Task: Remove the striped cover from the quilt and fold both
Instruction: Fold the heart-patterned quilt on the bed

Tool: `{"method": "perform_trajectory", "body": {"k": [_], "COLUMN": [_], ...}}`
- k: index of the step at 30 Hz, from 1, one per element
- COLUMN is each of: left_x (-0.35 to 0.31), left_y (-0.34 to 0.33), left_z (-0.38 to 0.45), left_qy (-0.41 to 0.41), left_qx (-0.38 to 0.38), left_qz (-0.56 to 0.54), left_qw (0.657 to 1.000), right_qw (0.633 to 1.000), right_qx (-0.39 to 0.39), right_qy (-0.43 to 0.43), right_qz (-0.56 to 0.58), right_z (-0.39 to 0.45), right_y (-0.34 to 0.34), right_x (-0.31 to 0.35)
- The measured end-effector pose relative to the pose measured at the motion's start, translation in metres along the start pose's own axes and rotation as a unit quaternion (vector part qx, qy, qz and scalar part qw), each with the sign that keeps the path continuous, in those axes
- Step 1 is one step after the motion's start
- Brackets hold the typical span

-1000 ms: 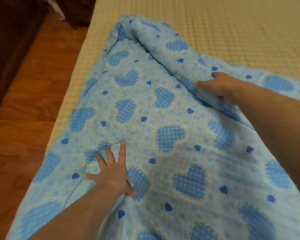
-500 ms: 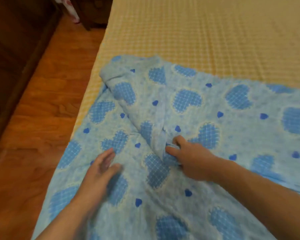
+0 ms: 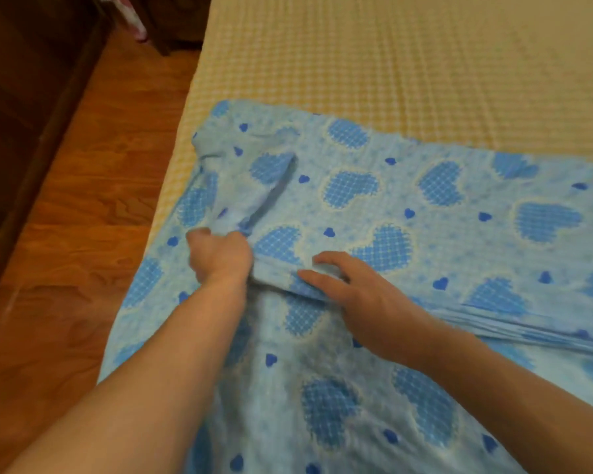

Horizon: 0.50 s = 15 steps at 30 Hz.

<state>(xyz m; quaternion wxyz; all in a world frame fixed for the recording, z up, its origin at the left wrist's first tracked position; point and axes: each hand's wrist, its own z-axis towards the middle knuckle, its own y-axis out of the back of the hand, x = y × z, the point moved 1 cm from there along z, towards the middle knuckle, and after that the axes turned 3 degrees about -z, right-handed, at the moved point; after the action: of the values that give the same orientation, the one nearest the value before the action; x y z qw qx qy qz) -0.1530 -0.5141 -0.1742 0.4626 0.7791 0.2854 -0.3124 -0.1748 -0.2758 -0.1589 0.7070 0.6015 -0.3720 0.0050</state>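
Both hands' grip (image 3: 220, 254) (image 3: 353, 295) along quilt (image 3: 425, 206) fold edge

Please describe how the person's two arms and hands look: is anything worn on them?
Both forearms are bare as far as the frame shows: no sleeves, watch or bracelet. The left hand and the right hand have no gloves and no rings that I can see. The left hand is motion-blurred, so small details are uncertain.
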Motion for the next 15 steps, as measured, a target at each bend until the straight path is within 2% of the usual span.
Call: {"method": "perform_trajectory", "body": {"k": [1, 2, 3, 4, 6, 8, 10, 11, 13, 15], "left_x": [0.021, 0.041, 0.056, 0.067, 0.073, 0.06, 0.043, 0.04, 0.035, 0.027], "left_y": [0.018, 0.035, 0.05, 0.063, 0.072, 0.059, 0.04, 0.031, 0.027, 0.042], "left_z": [0.004, 0.004, 0.002, 0.003, 0.018, 0.034, 0.036, 0.036, 0.039, 0.043], "left_qy": [0.109, 0.204, 0.262, 0.279, 0.246, 0.211, 0.205, 0.202, 0.165, 0.075], "left_qx": [0.003, 0.029, 0.057, 0.066, 0.059, 0.102, 0.17, 0.178, 0.125, 0.022], "left_qz": [-0.116, -0.189, -0.23, -0.244, -0.265, -0.318, -0.32, -0.288, -0.249, -0.245], "left_qw": [0.987, 0.96, 0.935, 0.927, 0.931, 0.919, 0.909, 0.919, 0.946, 0.966], "right_qw": [1.0, 0.999, 0.997, 0.991, 0.974, 0.955, 0.913, 0.888, 0.857, 0.865], "right_qx": [0.008, 0.019, 0.031, 0.044, 0.06, 0.008, -0.041, -0.053, -0.066, -0.085], "right_qy": [-0.015, -0.032, -0.052, -0.077, -0.14, -0.207, -0.316, -0.373, -0.448, -0.438], "right_qz": [-0.001, -0.017, -0.056, -0.1, -0.167, -0.214, -0.256, -0.262, -0.247, -0.231], "right_z": [-0.01, -0.025, -0.044, -0.063, -0.099, -0.127, -0.145, -0.149, -0.153, -0.158], "right_y": [-0.001, -0.002, -0.002, -0.002, -0.005, -0.002, 0.012, 0.02, 0.036, 0.048], "right_x": [-0.006, -0.016, -0.027, -0.038, -0.059, -0.083, -0.102, -0.107, -0.107, -0.096]}}
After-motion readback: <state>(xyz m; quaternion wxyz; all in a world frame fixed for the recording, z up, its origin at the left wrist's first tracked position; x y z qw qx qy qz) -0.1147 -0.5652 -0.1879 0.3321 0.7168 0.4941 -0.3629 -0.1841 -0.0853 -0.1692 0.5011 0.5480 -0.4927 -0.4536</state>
